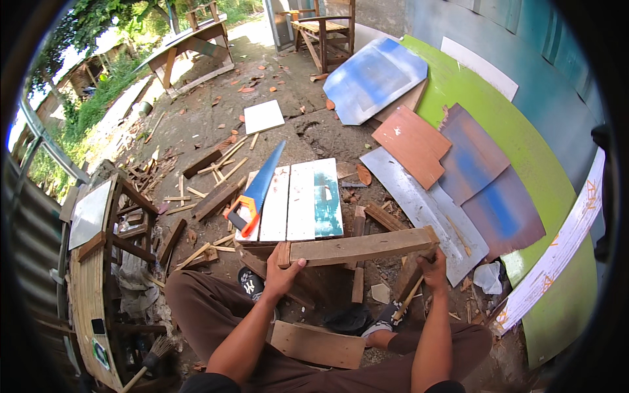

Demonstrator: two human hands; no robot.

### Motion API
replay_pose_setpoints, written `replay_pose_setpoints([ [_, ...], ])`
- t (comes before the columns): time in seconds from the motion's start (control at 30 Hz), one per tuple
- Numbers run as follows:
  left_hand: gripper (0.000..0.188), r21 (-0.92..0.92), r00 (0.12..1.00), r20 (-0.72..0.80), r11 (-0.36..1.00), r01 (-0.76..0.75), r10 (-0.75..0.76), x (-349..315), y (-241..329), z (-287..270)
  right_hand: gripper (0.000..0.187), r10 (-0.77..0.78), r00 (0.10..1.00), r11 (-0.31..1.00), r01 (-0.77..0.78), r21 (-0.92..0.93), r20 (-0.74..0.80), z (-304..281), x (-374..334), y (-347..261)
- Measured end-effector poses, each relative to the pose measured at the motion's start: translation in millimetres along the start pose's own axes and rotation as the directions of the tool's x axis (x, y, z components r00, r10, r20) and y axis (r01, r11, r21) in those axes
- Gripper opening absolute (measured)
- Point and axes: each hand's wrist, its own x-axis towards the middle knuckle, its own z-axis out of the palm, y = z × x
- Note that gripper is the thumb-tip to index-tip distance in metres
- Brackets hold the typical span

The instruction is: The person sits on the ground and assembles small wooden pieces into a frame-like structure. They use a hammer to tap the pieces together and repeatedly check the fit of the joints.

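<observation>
A brown wooden plank spans the space above my lap, with a short wood block at each end. My left hand is closed round its left end, the thumb lying on the near face. At the other end my right hand grips the plank beside a wood piece that slants down below it. Just beyond the plank, a handsaw with a blue blade and orange handle rests on a low surface of white-painted boards. The far sides of both hands are partly hidden.
Loose wood strips and offcuts litter the ground ahead and left. A wooden bench stands at my left, a brush near it. Painted sheets and a long green panel lean at the right. A wooden chair stands far back.
</observation>
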Motion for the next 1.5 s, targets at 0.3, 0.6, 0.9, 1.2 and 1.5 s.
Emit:
replay_pose_setpoints([
  [0.3,0.045,-0.031,0.99,0.122,0.998,-0.061,0.064,61,109,-77,0.074,-0.099,0.994,0.988,0.093,0.124,0.044,85,17,-151],
  [0.6,0.052,-0.323,0.983,0.09,0.929,0.183,-0.162,85,76,-105,0.071,0.016,1.0,0.999,-0.017,-0.032,-0.016,152,40,-153],
  [0.9,0.053,-0.151,0.956,0.136,0.949,0.278,-0.259,94,70,-108,0.065,-0.052,0.998,0.976,0.045,-0.211,-0.025,150,60,-145],
  [1.2,0.078,-0.206,0.925,0.137,0.904,0.376,-0.354,98,65,-111,0.065,-0.087,0.996,0.955,0.083,-0.284,-0.004,142,85,-143],
  [1.5,0.07,-0.298,0.96,0.106,0.913,0.278,-0.258,94,60,-111,0.066,-0.073,0.996,0.965,0.058,-0.256,-0.049,150,82,-146],
])
